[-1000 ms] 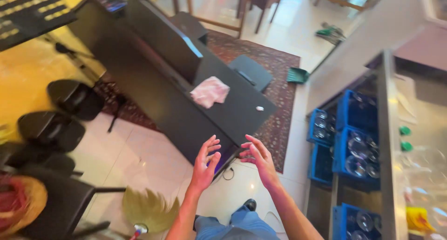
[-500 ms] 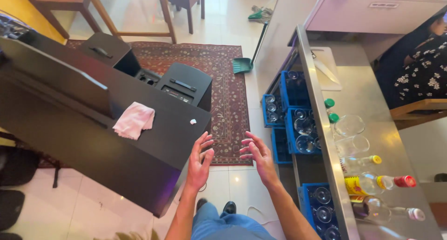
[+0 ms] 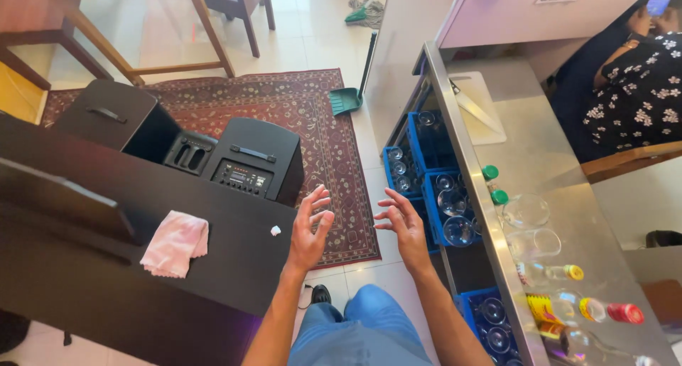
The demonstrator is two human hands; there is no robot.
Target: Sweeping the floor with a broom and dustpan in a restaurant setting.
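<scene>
- Since half a second ago, your view is swinging further right: the steel table (image 3: 540,160) with its glasses and bottles is filling more of the right side, and the black table (image 3: 106,266) is sliding left.
- Your left hand (image 3: 309,231) and right hand (image 3: 401,224) are staying raised side by side over the floor, as before, palms facing each other.
- Fingers on both hands are spreading wide, holding nothing.
- The pink cloth (image 3: 175,244) is lying crumpled on the black table, left of your left hand and well apart from it; its long axis is running from near-left to far-right.
- A small white scrap (image 3: 275,230) is sitting just beside your left hand.
</scene>
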